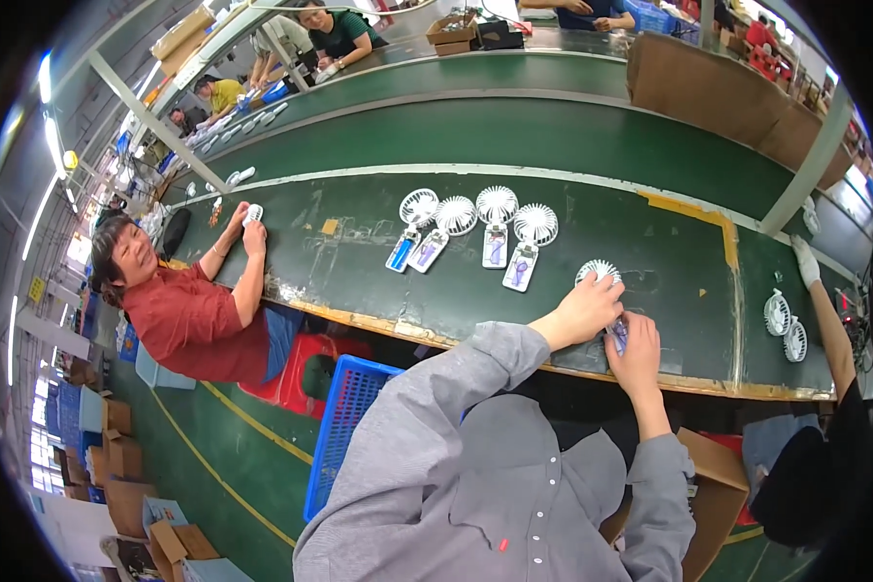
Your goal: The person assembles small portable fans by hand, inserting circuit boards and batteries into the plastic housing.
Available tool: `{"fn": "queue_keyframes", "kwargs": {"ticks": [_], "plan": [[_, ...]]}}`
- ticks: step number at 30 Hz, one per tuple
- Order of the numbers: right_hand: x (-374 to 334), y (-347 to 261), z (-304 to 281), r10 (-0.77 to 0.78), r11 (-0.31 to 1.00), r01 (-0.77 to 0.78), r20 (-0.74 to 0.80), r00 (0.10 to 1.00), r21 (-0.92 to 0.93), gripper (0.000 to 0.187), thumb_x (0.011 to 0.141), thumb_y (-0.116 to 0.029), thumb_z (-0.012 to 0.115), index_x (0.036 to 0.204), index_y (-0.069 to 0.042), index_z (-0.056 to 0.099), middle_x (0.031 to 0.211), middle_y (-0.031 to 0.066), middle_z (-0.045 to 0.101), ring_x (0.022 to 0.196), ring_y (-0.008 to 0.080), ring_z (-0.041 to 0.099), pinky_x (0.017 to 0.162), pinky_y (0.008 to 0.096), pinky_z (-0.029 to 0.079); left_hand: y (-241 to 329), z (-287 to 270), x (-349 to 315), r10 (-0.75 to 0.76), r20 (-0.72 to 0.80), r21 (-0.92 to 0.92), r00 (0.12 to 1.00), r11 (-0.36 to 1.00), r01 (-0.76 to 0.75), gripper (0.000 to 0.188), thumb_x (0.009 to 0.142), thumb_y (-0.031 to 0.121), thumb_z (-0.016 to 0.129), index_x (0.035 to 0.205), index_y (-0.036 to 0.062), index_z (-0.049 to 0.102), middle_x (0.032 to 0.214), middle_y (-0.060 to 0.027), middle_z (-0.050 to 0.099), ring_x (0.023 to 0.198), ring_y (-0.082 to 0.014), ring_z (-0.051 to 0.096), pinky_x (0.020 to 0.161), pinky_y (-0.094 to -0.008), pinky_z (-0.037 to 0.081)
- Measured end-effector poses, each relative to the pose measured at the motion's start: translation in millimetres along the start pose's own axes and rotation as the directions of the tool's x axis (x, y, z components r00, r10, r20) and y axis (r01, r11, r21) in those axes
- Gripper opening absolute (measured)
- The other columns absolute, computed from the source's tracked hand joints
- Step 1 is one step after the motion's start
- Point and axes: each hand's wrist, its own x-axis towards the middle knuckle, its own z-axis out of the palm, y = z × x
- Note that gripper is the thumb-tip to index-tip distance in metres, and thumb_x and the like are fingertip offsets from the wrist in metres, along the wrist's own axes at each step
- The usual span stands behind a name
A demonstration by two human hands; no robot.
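A grey buttoned shirt [514, 475] is nearest, its two sleeves reaching up to the near edge of a dark green tabletop [349, 281]. Just inside that edge, right of its middle, both hands are at a white handheld fan [596, 269]. The left hand [588, 310] is partly closed, its bent fingers lying over the lower part of the round cage and the neck. The right hand [634, 354] is partly closed too, fingers curled at the handle, where a bit of purple shows; how firmly either one grips cannot be told, as the fingers hide most of the handle. The cage points toward the far edge.

Beyond and to the left, around the middle of the tabletop, lie four more fans [535, 224] in two pairs, cages toward the far edge, handles toward the near one. The leftmost handle shows blue; the other three show purple. Near the right end lie two white fan cages [794, 341], close together, and a co-worker's white-gloved hand [806, 260] reaches in by the far right corner. At the left end, a co-worker in a red shirt [194, 325] holds a small white piece [253, 212] in both hands.

Below the near edge are a blue basket [345, 436], a red stool [291, 378] and a cardboard box [718, 495].
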Motion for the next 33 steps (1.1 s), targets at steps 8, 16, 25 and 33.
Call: {"fn": "queue_keyframes", "kwargs": {"ticks": [8,16,25,33], "plan": [[-37,5,-35,-0.027,0.989,0.021,0.038,0.999,0.147,0.013,0.087,-0.008,0.06,0.097,-0.001,0.057,0.096,0.0174,0.062,0.088,0.038,0.059,0.077,0.0426,0.048,18,-10,-19,0.076,-0.045,-0.366,0.996,0.926,-0.087,0.034,0.067,0.015,0.068,0.098,0.0054,0.059,0.105,-0.012,0.057,0.113,-0.0297,0.052,0.097,-0.05,0.041],[-9,-2,-84,0.25,0.198,-0.712,0.668,0.701,0.673,0.03,0.097,-0.029,0.054,0.091,-0.001,0.062,0.069,0.0048,0.063,0.051,0.0131,0.06,0.043,0.024,0.046,8,-39,-16,-0.07,0.049,-0.552,0.996,0.83,0.085,0.049,0.068,0.002,0.065,0.116,0.0064,0.057,0.121,-0.0123,0.057,0.114,-0.0342,0.054,0.093,-0.041,0.048],[-50,-18,-123,0.127,-0.136,-0.513,0.528,0.84,0.848,0.016,0.085,-0.012,0.058,0.084,0.003,0.062,0.079,0.0127,0.065,0.071,0.0197,0.064,0.067,0.0302,0.051,61,-76,4,-0.033,-0.094,-0.721,0.995,0.691,-0.045,0.056,0.071,0.007,0.067,0.125,0.005,0.054,0.128,-0.0141,0.054,0.121,-0.0328,0.05,0.1,-0.0428,0.042],[-61,-51,-131,0.243,0.049,-0.54,0.515,0.822,0.84,0.02,0.08,-0.012,0.056,0.062,-0.002,0.06,0.059,0.0016,0.056,0.054,0.0078,0.05,0.051,0.0241,0.039,116,-99,-1,-0.131,-0.23,-0.792,0.964,0.601,-0.107,0.029,0.071,-0.007,0.068,0.099,0.0013,0.069,0.104,-0.016,0.067,0.091,-0.0304,0.067,0.079,-0.0347,0.054]]}}
